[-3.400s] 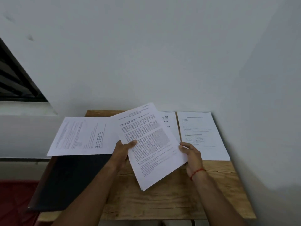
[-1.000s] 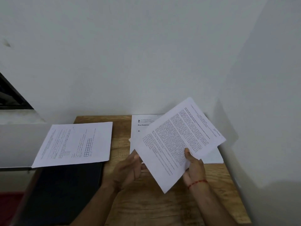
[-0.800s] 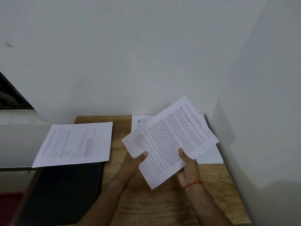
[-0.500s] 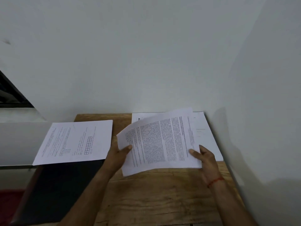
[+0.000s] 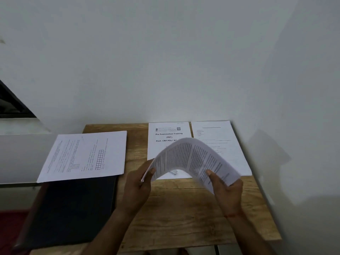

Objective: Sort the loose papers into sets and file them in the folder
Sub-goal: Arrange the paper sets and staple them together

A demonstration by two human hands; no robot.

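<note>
I hold a thin set of printed sheets (image 5: 191,159) bowed upward into an arch above the wooden table (image 5: 184,214). My left hand (image 5: 138,183) pinches its left edge and my right hand (image 5: 226,190) grips its right edge, thumb on top. Behind it lie a "Pre Examination Training" sheet (image 5: 168,138) and another printed sheet (image 5: 217,142) at the back right. A small metal clip (image 5: 173,172) lies under the arch. A sheet with a grid (image 5: 84,155) rests at the left, overlapping the dark folder (image 5: 73,208).
White walls close in behind and on the right of the table. A pale ledge (image 5: 20,157) and a dark window frame (image 5: 11,102) are at the left. The folder overhangs the table's left edge above a red floor patch (image 5: 9,229).
The held sheets swung from tilted at the right to level in front of me, then bent into an arch between both hands. My left hand took hold of the left edge again.
</note>
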